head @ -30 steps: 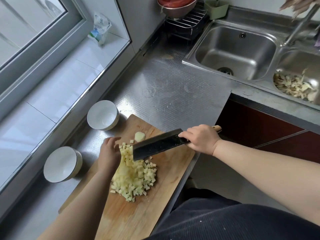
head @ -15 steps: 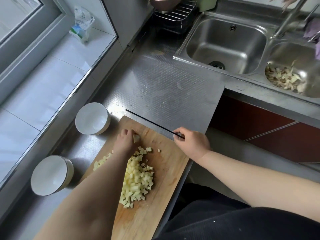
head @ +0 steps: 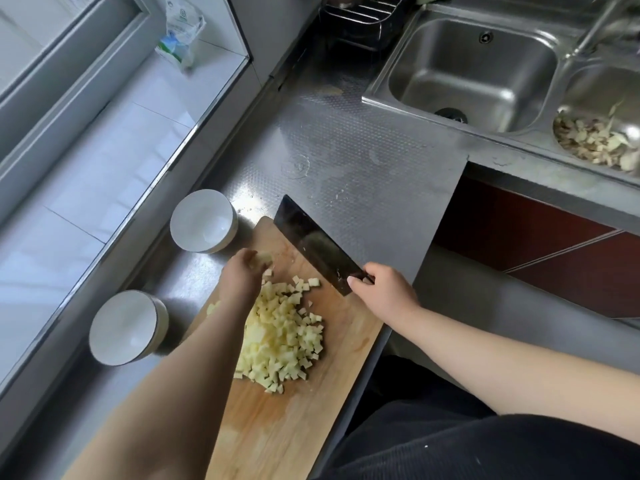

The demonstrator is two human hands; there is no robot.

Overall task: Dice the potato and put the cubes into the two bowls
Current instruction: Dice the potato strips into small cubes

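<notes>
Potato cubes [head: 284, 337]: small pale yellow dice, heaped at the middle of the cutting board [head: 294, 410], a few strays at the heap's far edge.
Potato piece [head: 264, 259]: uncut pale chunk at the board's far end, under the left hand's fingertips.
Cutting board: long wooden plank, warm grain, lying aslant on the table [head: 346, 161]; its near half is bare, its right edge runs close to the table's drop.
Table: embossed steel sheet, dimpled and shiny, open between the board and the sink [head: 474, 71].
Bowls: far bowl [head: 202, 220] and near bowl [head: 124, 329], round, white, both just left of the board.
Cleaver [head: 318, 245]: broad dark rectangular blade, raised over the board's far right corner and the table.
Left hand [head: 242, 275]: grip curled over the potato piece, pinning it down.
Right hand [head: 384, 292]: grip clenched around the cleaver's handle, thumb against the blade's heel.
</notes>
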